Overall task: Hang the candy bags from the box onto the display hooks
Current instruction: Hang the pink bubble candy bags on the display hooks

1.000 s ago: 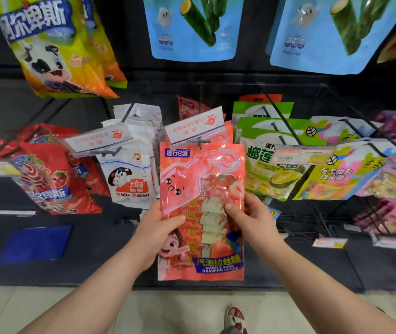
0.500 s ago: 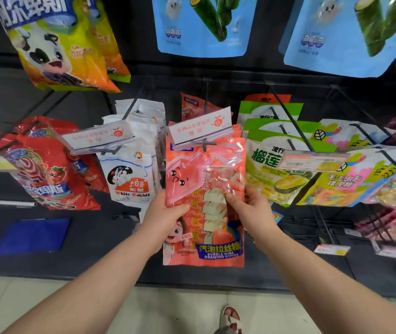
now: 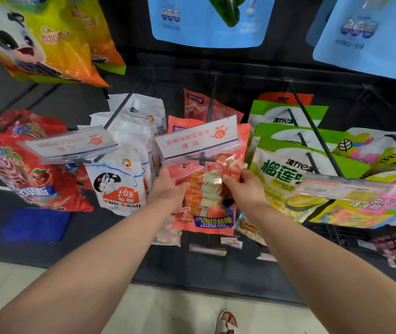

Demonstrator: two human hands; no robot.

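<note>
Two hands (image 3: 168, 189) (image 3: 242, 189) — pink candy bag (image 3: 212, 219) between.

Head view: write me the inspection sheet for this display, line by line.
Surface: dark display panel, pale floor below.
Job's things: pink candy bag raised to the centre hook, top hidden behind the price tag; box not in view.
Clutter: blue sheet low on the panel.
Hands: left hand and right hand grip the bag's sides.
Cables: nothing seen.
Surroundings: White Rabbit bags on the left, green durian bags on the right, blue bags above.
</note>
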